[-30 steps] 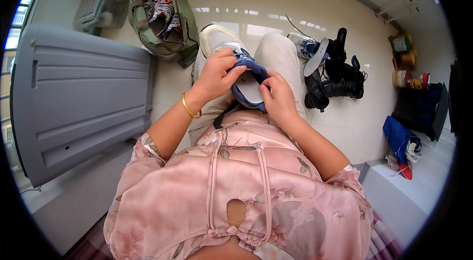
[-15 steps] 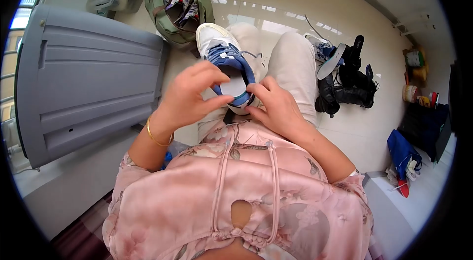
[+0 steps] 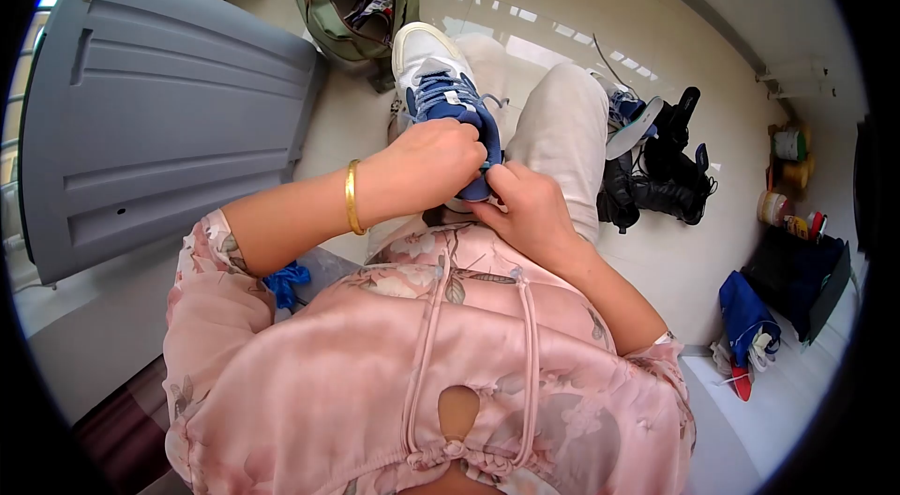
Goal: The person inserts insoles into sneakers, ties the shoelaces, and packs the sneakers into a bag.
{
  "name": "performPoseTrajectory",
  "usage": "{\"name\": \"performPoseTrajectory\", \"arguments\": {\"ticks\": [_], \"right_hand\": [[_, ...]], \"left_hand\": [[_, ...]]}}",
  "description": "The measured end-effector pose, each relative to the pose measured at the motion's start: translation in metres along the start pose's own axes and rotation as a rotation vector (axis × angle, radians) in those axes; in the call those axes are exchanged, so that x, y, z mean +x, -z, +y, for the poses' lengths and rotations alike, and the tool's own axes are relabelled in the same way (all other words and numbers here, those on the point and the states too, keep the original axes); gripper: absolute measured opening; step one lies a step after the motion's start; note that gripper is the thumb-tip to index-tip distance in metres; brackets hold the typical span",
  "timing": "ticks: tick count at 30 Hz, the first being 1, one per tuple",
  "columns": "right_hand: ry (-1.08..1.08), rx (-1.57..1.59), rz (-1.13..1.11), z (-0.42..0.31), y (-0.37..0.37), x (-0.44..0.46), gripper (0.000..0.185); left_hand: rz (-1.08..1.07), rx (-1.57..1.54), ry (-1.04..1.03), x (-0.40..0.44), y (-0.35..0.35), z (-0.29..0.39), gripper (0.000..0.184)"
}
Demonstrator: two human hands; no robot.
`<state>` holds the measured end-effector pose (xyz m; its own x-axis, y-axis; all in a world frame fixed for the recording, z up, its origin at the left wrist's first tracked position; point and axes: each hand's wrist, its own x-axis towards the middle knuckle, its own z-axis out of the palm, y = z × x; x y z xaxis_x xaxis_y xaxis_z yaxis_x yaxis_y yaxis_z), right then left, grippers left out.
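Observation:
A white and blue sneaker (image 3: 438,75) rests on my lap, toe pointing away, its blue laces loose at one side. My left hand (image 3: 427,162) lies over the shoe's opening. Its fingers are curled down into the shoe, and their tips are hidden, so what they grip does not show. At the heel, my right hand (image 3: 527,204) pinches the blue collar between thumb and fingers. The inside of the shoe is mostly covered by my left hand.
A green bag (image 3: 352,3) with patterned shoes inside stands beyond the sneaker. To the right, black boots (image 3: 647,190) lie on the floor beside a loose insole (image 3: 635,127). A large grey panel (image 3: 169,111) stands at left. A blue bag (image 3: 745,312) sits at far right.
My left hand has moved right and down into the shoe's opening, its fingers curling closed and covering the pale insole seen before. My right hand stays at the heel.

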<state>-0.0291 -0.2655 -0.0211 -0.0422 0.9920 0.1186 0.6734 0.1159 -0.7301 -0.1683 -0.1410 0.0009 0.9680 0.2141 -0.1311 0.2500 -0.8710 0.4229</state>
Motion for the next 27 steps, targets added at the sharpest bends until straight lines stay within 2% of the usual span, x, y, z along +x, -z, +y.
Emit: {"name": "performPoseTrajectory", "arguments": {"ticks": [4,7,10,13,16,22,27], "right_hand": [[0.081,-0.082,-0.009,-0.001,0.001,0.002,0.024],[0.087,-0.074,0.006,0.001,0.001,0.004,0.023],[0.095,-0.078,0.02,0.002,-0.002,0.003,0.023],[0.151,-0.028,0.084,0.004,-0.006,0.006,0.026],[0.173,-0.049,-0.004,0.005,-0.005,0.005,0.023],[0.248,-0.059,-0.005,0.005,-0.003,0.008,0.021],[0.268,-0.078,-0.006,0.002,-0.005,0.007,0.02]], "left_hand": [[-0.061,0.046,0.155,0.009,-0.003,0.004,0.009],[0.024,-0.05,0.276,0.013,-0.001,0.006,0.009],[0.271,-0.075,0.188,0.003,-0.013,0.0,0.009],[0.344,-0.084,0.075,-0.005,-0.02,0.002,0.008],[0.17,-0.203,0.189,-0.003,-0.022,-0.001,0.009],[-0.285,-0.304,0.284,0.009,0.009,-0.008,0.012],[-0.25,-0.194,0.193,0.002,0.001,-0.005,0.012]]}}
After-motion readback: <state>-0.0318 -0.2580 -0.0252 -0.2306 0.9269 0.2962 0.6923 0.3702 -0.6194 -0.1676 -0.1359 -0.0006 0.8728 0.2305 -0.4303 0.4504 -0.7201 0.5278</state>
